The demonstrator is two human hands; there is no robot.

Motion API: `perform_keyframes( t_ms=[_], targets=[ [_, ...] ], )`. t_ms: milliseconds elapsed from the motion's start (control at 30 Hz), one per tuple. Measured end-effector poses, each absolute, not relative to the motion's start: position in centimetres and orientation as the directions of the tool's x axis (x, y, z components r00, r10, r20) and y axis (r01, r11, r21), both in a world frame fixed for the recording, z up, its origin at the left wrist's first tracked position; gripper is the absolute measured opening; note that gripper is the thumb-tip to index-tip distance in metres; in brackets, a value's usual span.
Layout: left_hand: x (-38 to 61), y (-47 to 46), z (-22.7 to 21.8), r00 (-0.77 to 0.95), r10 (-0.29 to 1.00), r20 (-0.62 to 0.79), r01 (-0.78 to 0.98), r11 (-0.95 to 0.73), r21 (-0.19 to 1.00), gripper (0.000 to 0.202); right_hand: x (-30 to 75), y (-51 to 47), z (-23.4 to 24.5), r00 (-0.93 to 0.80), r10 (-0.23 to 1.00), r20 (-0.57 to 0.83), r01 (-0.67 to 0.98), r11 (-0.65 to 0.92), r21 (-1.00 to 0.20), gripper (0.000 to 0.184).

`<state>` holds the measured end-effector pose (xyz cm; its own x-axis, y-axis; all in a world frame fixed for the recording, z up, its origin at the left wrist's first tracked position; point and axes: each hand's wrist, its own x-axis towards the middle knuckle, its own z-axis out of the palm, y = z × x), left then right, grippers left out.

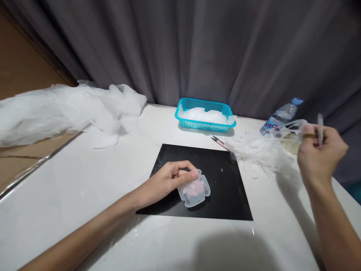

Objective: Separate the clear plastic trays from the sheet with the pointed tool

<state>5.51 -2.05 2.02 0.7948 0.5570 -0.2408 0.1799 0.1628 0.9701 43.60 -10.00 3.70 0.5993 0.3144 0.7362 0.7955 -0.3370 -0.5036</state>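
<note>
My left hand [180, 176] pinches a translucent plastic piece [196, 195], squarish with rounded edges and notched corners, just above a black mat [225, 205]. Pinkish fingers show through it. At the right my raised right hand [321, 150] is closed around a slim whitish stick-like tool [320, 128], whose kind I cannot make out. Thin white strips [290, 126] trail leftward from this hand, over a pile of white plastic scraps [259, 152]. Small scissors or snips [219, 141] lie by the mat's far edge, their handles partly under the scraps.
A blue basket [207, 126] with white pieces stands at the back. A large heap of translucent white sheets [64, 109] lies at the left by cardboard [36, 158]. A tilted water bottle [282, 114] and a yellowish roll [290, 143], partly hidden, are at the right. A grey curtain [169, 49] hangs behind.
</note>
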Motion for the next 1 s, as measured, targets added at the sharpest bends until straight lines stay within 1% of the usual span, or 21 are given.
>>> perform_keyframes(
  t_ms=[33, 67, 100, 167, 200, 267, 300, 433, 567, 600, 667, 767, 833, 933, 1000],
  targets=[
    [5.6, -2.2, 1.9, 0.792, 0.56, -0.245, 0.176, 0.174, 0.969, 0.032, 44.4, -10.3, 3.4, 0.599, 0.344, 0.724, 0.784, -0.438, -0.44, 0.043],
    [5.6, -2.4, 1.8, 0.789, 0.562, -0.249, 0.172, 0.187, 0.967, 0.032, 44.9, -10.6, 2.9, 0.581, 0.412, 0.701, 0.788, -0.5, -0.36, 0.048],
    [5.7, -2.5, 1.7, 0.785, 0.565, -0.254, 0.168, 0.199, 0.965, 0.032, 45.2, -10.9, 2.2, 0.545, 0.497, 0.675, 0.811, -0.518, -0.273, 0.054],
    [5.9, -2.8, 1.4, 0.779, 0.572, -0.257, 0.161, 0.213, 0.964, 0.033, 45.2, -11.1, 0.7, 0.435, 0.628, 0.645, 0.871, -0.476, -0.123, 0.066],
    [6.0, -2.9, 1.4, 0.775, 0.578, -0.255, 0.159, 0.213, 0.964, 0.033, 45.1, -11.1, 0.0, 0.374, 0.659, 0.653, 0.895, -0.441, -0.068, 0.07],
    [6.0, -3.0, 1.3, 0.769, 0.587, -0.253, 0.163, 0.203, 0.965, 0.034, 44.7, -11.1, -1.0, 0.284, 0.666, 0.69, 0.919, -0.395, 0.003, 0.071],
    [6.1, -2.9, 1.3, 0.768, 0.588, -0.254, 0.165, 0.2, 0.966, 0.034, 44.5, -11.1, -1.1, 0.259, 0.658, 0.707, 0.924, -0.383, 0.018, 0.069],
    [6.0, -2.8, 1.1, 0.777, 0.573, -0.261, 0.162, 0.218, 0.962, 0.034, 43.6, -11.5, 0.2, 0.231, 0.621, 0.749, 0.938, -0.346, -0.002, 0.051],
    [6.0, -2.8, 1.0, 0.775, 0.568, -0.277, 0.165, 0.241, 0.956, 0.034, 41.7, -12.0, 2.8, 0.17, 0.497, 0.851, 0.98, -0.172, -0.095, 0.033],
    [6.0, -2.8, 1.0, 0.774, 0.566, -0.285, 0.17, 0.247, 0.954, 0.034, 41.2, -12.1, 3.1, 0.162, 0.486, 0.859, 0.985, -0.131, -0.112, 0.029],
    [5.9, -2.8, 1.2, 0.772, 0.562, -0.296, 0.174, 0.262, 0.949, 0.034, 40.5, -12.0, 3.2, 0.132, 0.542, 0.83, 0.991, -0.076, -0.108, 0.026],
    [5.9, -2.8, 1.4, 0.76, 0.572, -0.308, 0.17, 0.282, 0.944, 0.035, 40.3, -11.4, 1.7, 0.048, 0.696, 0.717, 0.999, -0.018, -0.049, 0.035],
    [5.9, -2.7, 1.4, 0.748, 0.58, -0.322, 0.177, 0.294, 0.939, 0.037, 40.1, -10.8, 0.5, 0.019, 0.76, 0.65, 0.998, 0.023, -0.057, 0.036],
    [5.8, -2.7, 1.3, 0.735, 0.584, -0.345, 0.19, 0.311, 0.931, 0.039, 38.8, -10.4, -0.3, -0.001, 0.758, 0.652, 0.99, 0.094, -0.108, 0.03],
    [5.7, -2.8, 1.2, 0.723, 0.592, -0.356, 0.192, 0.322, 0.927, 0.041, 37.0, -10.4, -0.3, -0.029, 0.738, 0.675, 0.984, 0.138, -0.109, 0.028]
  ],
)
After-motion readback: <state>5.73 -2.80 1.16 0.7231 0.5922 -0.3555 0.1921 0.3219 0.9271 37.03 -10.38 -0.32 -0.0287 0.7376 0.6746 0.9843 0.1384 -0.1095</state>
